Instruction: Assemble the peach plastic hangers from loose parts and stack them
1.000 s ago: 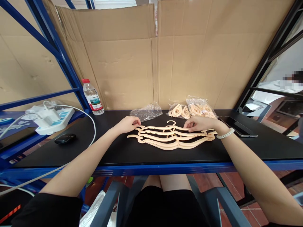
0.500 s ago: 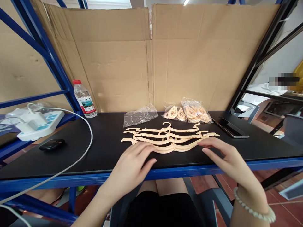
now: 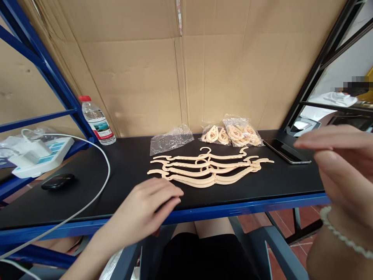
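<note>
Several cream plastic clothes hangers (image 3: 192, 181) lie flat on the black tabletop, lined up in overlapping rows with one hook toward the back. My left hand (image 3: 150, 204) is near the front left end of the hangers, its fingers loosely bent and its thumb a little apart, with nothing in it. Whether its fingertips touch the tabletop I cannot tell. Raised at the right, off the hangers, my right hand (image 3: 344, 167) has its fingers stretched out and the thumb slightly apart, holding nothing. A beaded bracelet circles its wrist.
Behind the hangers lie two clear bags of cream hangers (image 3: 241, 132) (image 3: 215, 135) and a crumpled clear bag (image 3: 171, 140). A phone (image 3: 287, 151) rests at the right. A water bottle (image 3: 97, 122), a mouse (image 3: 58, 181), a power strip (image 3: 48, 155) and a white cable (image 3: 106, 175) are leftward.
My right hand has lifted off the hangers' right end and moved right, closer to the camera. My left hand has drawn back a little to the left. The view has tilted down.
</note>
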`<state>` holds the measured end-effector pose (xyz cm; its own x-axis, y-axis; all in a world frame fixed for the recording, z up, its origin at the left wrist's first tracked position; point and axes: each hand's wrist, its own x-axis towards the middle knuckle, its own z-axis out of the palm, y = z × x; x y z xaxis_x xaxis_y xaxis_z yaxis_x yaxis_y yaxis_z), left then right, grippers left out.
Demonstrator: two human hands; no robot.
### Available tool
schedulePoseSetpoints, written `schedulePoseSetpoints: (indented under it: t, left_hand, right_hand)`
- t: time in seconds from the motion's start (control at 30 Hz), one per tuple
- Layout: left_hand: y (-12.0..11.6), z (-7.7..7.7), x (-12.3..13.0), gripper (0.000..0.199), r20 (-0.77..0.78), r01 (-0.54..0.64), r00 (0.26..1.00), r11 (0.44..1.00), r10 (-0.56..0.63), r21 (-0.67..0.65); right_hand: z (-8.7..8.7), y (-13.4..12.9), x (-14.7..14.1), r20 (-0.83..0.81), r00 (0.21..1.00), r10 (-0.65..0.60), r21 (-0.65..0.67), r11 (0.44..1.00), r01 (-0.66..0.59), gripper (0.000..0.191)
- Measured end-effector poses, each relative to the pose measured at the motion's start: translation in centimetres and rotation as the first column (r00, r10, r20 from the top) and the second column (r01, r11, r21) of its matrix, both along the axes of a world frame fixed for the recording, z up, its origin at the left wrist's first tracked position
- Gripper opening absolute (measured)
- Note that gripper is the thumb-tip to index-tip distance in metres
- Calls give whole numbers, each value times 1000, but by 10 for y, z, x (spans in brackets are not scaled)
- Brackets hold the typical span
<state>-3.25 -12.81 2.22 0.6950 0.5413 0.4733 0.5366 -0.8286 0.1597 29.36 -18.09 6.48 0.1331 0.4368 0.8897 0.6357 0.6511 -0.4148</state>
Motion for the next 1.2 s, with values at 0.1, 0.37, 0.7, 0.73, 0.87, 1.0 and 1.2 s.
schedulePoseSetpoints:
  t: [0.1, 0.37, 0.7, 0.73, 0.87, 1.0, 1.2]
  left_hand:
    - [28, 23, -10, 19, -72, -46, 997, 992, 38, -119]
    - [143, 56, -36, 26, -371, -285, 905, 943, 206, -170]
    - [175, 30, -3, 24, -292, -70, 955, 917, -53, -393]
    - [173, 28, -2, 25, -284, -50, 957, 927, -62, -371]
    - [176, 18, -10, 25, -227, -52, 973, 927, -37, -372]
    - [180, 9, -16, 27, -172, -81, 985, 916, 13, -392]
    - [175, -1, -3, 27, -170, -70, 985, 942, 14, -328]
  right_hand:
    - [19, 35, 5, 159, 984, 81, -116, 991, -63, 8]
    - [23, 152, 35, 469, 785, 404, -648, 762, -4, 35]
    - [-23, 211, 60, 350, 749, 562, -841, 540, -13, 48]
    - [-27, 210, 61, 341, 751, 566, -848, 530, -14, 47]
    - [-38, 207, 71, 313, 753, 579, -876, 482, -6, 46]
    - [-38, 206, 79, 302, 746, 593, -893, 450, 3, 47]
    - [-35, 201, 73, 332, 688, 645, -902, 430, 32, 44]
